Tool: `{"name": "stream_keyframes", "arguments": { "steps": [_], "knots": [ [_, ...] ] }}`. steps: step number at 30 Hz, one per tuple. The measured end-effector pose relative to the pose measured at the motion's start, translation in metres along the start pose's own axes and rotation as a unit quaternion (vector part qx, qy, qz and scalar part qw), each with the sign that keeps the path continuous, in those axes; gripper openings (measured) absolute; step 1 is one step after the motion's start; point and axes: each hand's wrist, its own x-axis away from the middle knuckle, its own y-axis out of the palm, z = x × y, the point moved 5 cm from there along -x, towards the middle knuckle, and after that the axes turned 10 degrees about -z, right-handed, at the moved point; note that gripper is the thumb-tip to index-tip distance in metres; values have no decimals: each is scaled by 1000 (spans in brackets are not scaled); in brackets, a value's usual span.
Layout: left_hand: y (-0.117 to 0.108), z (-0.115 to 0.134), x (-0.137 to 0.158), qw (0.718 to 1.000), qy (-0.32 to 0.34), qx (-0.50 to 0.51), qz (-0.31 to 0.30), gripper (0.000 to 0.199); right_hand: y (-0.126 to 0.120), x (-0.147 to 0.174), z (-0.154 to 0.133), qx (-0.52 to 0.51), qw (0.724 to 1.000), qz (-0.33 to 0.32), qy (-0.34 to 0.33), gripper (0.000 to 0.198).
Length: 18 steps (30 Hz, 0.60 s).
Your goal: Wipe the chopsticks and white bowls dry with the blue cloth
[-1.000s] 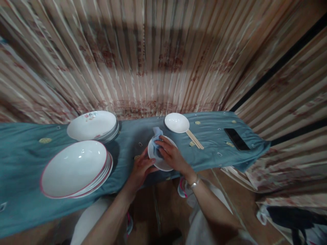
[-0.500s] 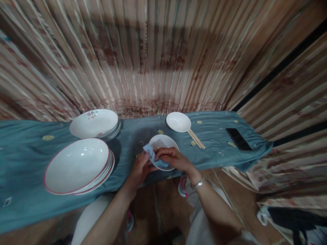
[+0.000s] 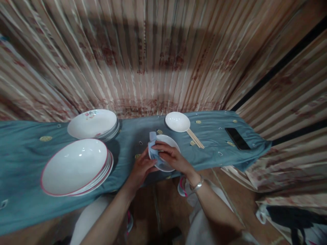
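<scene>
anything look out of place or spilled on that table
No spill or damage shows, though the right hand and blue cloth partly hide the bowl beneath them. The black phone right of the chopsticks looks slightly odd, not being tableware.

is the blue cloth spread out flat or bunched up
Bunched up: the blue cloth is gathered under the right hand, one end sticking out past the white bowl.

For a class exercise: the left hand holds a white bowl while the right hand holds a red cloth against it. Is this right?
No: the head view shows a light blue cloth, not red. The left hand holds the white bowl, the right hand the cloth.
</scene>
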Motion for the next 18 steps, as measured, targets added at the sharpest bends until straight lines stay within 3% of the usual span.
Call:
{"name": "stream_keyframes", "arguments": {
  "steps": [3,9,18],
  "knots": [
    [2,-3,0,1000,0,-2,3,85,-5,1,2,125,991,49,-14,35],
    [4,-6,2,1000,2,-27,-9,87,-19,1,11,325,939,110,21,39],
    [-11,4,-2,997,39,-52,51,95,-28,5,17,495,857,112,95,31]
  ]
}}
